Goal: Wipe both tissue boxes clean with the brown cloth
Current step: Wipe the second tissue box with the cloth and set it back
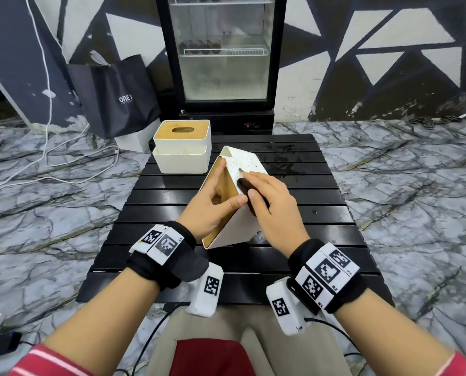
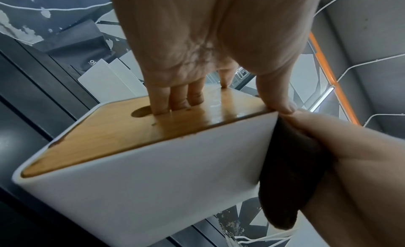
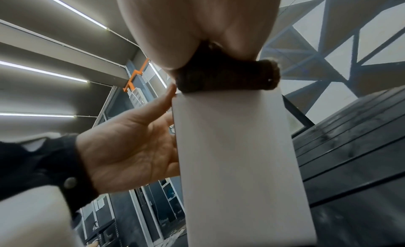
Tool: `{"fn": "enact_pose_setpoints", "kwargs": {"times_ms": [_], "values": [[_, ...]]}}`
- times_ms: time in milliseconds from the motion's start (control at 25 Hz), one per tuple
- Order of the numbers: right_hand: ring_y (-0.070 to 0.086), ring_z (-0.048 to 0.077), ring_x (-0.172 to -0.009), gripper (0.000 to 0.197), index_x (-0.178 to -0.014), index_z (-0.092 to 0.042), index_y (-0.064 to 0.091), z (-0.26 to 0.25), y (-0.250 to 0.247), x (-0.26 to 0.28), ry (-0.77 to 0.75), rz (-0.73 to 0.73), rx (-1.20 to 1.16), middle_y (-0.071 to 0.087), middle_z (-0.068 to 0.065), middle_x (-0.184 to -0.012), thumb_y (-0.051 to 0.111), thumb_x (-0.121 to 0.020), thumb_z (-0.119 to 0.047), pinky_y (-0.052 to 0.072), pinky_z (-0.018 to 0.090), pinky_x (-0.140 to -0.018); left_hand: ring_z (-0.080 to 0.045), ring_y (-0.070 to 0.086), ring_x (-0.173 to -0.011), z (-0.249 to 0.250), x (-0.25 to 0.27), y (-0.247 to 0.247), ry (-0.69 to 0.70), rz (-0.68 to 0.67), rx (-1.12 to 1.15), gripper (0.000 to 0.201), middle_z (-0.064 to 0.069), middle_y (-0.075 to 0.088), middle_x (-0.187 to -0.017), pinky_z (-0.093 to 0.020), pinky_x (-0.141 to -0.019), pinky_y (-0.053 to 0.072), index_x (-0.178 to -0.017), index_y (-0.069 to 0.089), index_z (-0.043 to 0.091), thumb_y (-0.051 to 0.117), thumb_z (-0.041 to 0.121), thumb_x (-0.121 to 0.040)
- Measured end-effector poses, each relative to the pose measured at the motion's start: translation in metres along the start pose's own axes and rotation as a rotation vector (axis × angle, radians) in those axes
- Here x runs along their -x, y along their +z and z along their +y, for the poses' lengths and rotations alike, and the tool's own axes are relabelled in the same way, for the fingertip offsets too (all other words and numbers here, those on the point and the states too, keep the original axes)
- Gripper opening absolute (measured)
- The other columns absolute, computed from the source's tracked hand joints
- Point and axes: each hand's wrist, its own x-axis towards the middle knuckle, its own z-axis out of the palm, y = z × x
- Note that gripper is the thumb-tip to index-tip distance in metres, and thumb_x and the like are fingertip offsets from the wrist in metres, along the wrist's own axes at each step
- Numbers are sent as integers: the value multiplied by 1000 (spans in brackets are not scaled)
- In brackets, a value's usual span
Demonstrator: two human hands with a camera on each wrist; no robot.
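Note:
A white tissue box [image 1: 246, 158] with a wooden lid [image 2: 131, 129] stands tilted on one edge at the middle of the black slatted table [image 1: 294, 213]. My left hand [image 1: 221, 191] grips it, fingers dipping into the lid's slot and thumb on the upper edge. Dark specks dot the box's upturned white face. My right hand [image 1: 259, 185] holds the brown cloth [image 1: 244, 184] and presses it against that face near the top edge. The cloth [image 2: 289, 172] hangs bunched under the palm. A second tissue box [image 1: 181, 146] stands upright at the table's back left, untouched.
A glass-door fridge [image 1: 221, 50] stands right behind the table. A black paper bag [image 1: 118, 96] and a small white box [image 1: 137, 141] sit on the floor to the back left, with white cables [image 1: 47, 158] trailing across the marble floor.

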Motion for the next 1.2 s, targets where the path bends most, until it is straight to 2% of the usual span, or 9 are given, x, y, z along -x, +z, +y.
{"fn": "enact_pose_setpoints", "kwargs": {"times_ms": [160, 280, 360, 440, 560, 680, 960, 1080, 1200], "values": [[39, 2, -116, 37, -125, -22, 54, 10, -11, 4, -35, -7, -24, 50, -13, -120, 41, -90, -24, 20, 2, -99, -17, 42, -133, -3, 2, -4, -8, -29, -1, 100, -8, 39, -148, -41, -112, 34, -146, 9, 42, 73, 42, -69], [42, 11, -118, 39, -124, -18, 56, 6, -9, -6, 16, -3, 10, 55, -4, -124, 40, -88, -25, 23, 10, -98, -14, 39, -135, -1, 0, -1, 18, -52, -32, 99, -4, 34, -151, -39, -113, 33, -147, 9, 39, 72, 42, -70], [41, 12, -120, 38, -125, -18, 55, 0, -4, -6, -11, -30, 19, 54, -2, -127, 41, -89, -23, 24, 13, -100, -10, 35, -137, 1, 0, -1, 37, -70, -66, 99, 1, 31, -153, -38, -115, 30, -147, 10, 39, 70, 48, -69], [41, 10, -119, 38, -125, -19, 55, -1, -5, -6, -47, -60, 1, 54, -3, -127, 42, -89, -23, 25, 12, -101, -11, 41, -134, 1, 1, -5, 23, -79, -61, 99, -2, 36, -151, -38, -113, 33, -148, 11, 38, 70, 47, -68], [44, 12, -117, 36, -123, -17, 56, 6, -13, -15, -36, -62, 12, 56, -2, -125, 42, -90, -22, 27, 16, -100, -13, 54, -119, -1, 3, -5, 7, -79, -59, 95, -11, 47, -141, -25, -103, 42, -150, 9, 34, 72, 29, -79], [46, 19, -118, 32, -123, -13, 56, 5, -13, -32, 21, -37, 53, 56, 3, -126, 45, -93, -12, 30, 24, -103, -9, 55, -108, 1, 4, 1, 28, -93, -96, 89, -13, 46, -139, -12, -91, 43, -149, 10, 30, 67, 11, -84], [45, 15, -115, 36, -126, -17, 54, 7, -14, -22, -61, -35, 64, 55, 0, -125, 44, -91, -16, 26, 17, -98, -17, 59, -111, 7, 8, -1, 21, -83, -87, 92, -9, 56, -129, -28, -100, 46, -143, 15, 45, 71, 30, -70], [47, 21, -117, 33, -124, -13, 55, 6, -11, -35, 6, -10, 83, 56, 4, -125, 46, -92, -10, 28, 20, -98, -15, 59, -110, 6, 7, 0, 19, -90, -60, 93, -7, 56, -129, -27, -99, 46, -144, 18, 43, 73, 29, -70], [44, 18, -116, 35, -126, -15, 53, -2, -4, -33, -19, -18, 87, 55, 3, -126, 46, -92, -9, 24, 16, -96, -9, 60, -105, 4, 8, -2, 13, -86, -41, 95, -6, 60, -120, -20, -92, 47, -148, 16, 36, 75, 19, -76]]}}
